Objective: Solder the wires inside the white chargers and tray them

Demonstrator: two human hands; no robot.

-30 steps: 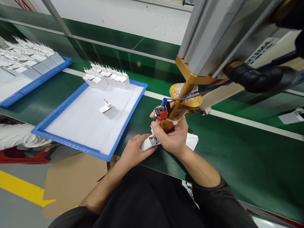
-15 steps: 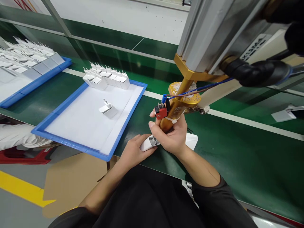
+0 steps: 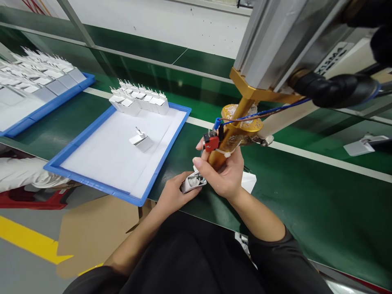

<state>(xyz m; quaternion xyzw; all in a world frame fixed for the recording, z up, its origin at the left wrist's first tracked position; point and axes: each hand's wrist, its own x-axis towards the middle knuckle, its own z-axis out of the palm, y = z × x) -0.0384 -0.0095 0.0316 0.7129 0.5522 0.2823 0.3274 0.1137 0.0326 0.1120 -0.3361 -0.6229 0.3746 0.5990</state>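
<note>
My left hand [image 3: 175, 191] is wrapped around a white charger housing [image 3: 192, 184] whose open side faces up, showing grey parts and a thin wire inside. My right hand [image 3: 225, 175] grips a gold metal glue gun [image 3: 222, 153], with white crust on its upper collar. A red switch [image 3: 211, 143] with blue and brown wires is tied to the gun, near the fingertips. The gun's tip is hidden behind my right hand, just above and right of the housing. Beyond my right wrist lies another white piece [image 3: 248, 182], partly covered.
A blue tray [image 3: 165, 171] with a white liner bears a row of charger housings [image 3: 137, 100] and a single one [image 3: 141, 141]. Another full blue tray [image 3: 45, 112] stands far left. A white part [image 3: 363, 146] lies far right. A co-worker's sleeve [image 3: 24, 173] shows at left.
The charger housing has tilted so more of its open inside shows, and a small white flap now sticks up behind it. The glue gun and my right hand have shifted slightly right.
</note>
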